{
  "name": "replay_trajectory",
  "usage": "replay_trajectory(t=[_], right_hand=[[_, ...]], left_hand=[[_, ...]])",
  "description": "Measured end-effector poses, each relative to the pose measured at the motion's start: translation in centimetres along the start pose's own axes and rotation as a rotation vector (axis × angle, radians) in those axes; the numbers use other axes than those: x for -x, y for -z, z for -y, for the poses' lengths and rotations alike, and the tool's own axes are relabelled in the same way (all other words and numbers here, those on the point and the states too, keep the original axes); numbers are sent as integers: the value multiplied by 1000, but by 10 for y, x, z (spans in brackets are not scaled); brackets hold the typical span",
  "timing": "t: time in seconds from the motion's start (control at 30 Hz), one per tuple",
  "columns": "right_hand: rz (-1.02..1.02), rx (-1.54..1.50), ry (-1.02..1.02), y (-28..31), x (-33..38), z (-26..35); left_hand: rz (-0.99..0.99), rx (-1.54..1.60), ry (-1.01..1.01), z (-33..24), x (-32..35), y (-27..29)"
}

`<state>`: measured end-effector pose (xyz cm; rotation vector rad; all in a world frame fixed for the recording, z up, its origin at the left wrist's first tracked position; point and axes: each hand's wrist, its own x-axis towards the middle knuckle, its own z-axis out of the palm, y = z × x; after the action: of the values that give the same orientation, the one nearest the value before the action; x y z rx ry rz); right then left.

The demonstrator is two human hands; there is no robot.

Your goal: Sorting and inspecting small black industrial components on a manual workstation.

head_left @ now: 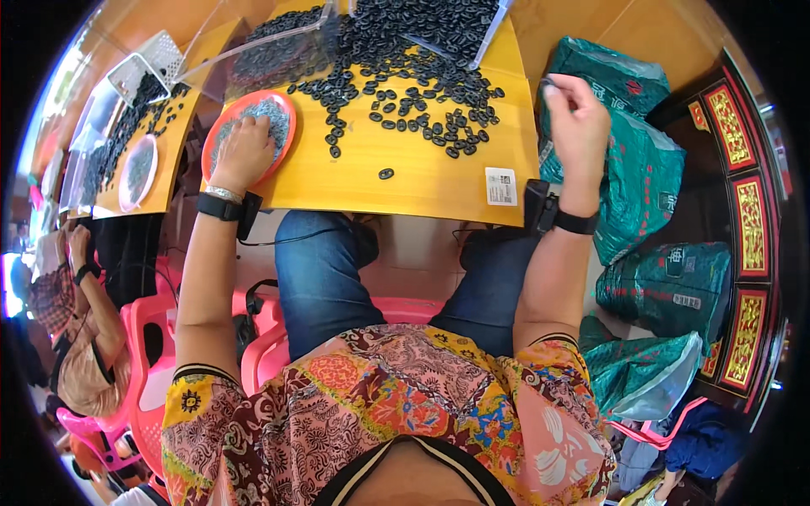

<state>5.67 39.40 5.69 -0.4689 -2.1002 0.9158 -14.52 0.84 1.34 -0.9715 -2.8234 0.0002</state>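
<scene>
My left hand (pixel 245 152) reaches into a red-orange oval dish (pixel 291 139) that holds many small grey metal-looking pieces (pixel 268 110). Its fingers are bent down into them, and what they pinch is hidden. My right hand (pixel 578 118) is raised over the table's right edge, with thumb and fingers closed on a small black oval piece (pixel 548 82). Many similar black oval pieces (pixel 413 105) with holes lie across the yellow table (pixel 337 190). A single black oval piece (pixel 386 174) lies apart near the front edge.
Clear plastic bins (pixel 278 51) with black pieces stand at the back. A white label (pixel 500 186) is on the table's right front. Green woven sacks (pixel 641 169) stand on the right. At left, another table (pixel 173 152) holds similar pieces, with a person (pixel 93 337) beside it.
</scene>
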Motion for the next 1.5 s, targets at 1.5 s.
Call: replay_trajectory(t=[1.5], right_hand=[[700,-137,257,-146,78,92]], left_hand=[[-174,308,313,32,-12,-18]])
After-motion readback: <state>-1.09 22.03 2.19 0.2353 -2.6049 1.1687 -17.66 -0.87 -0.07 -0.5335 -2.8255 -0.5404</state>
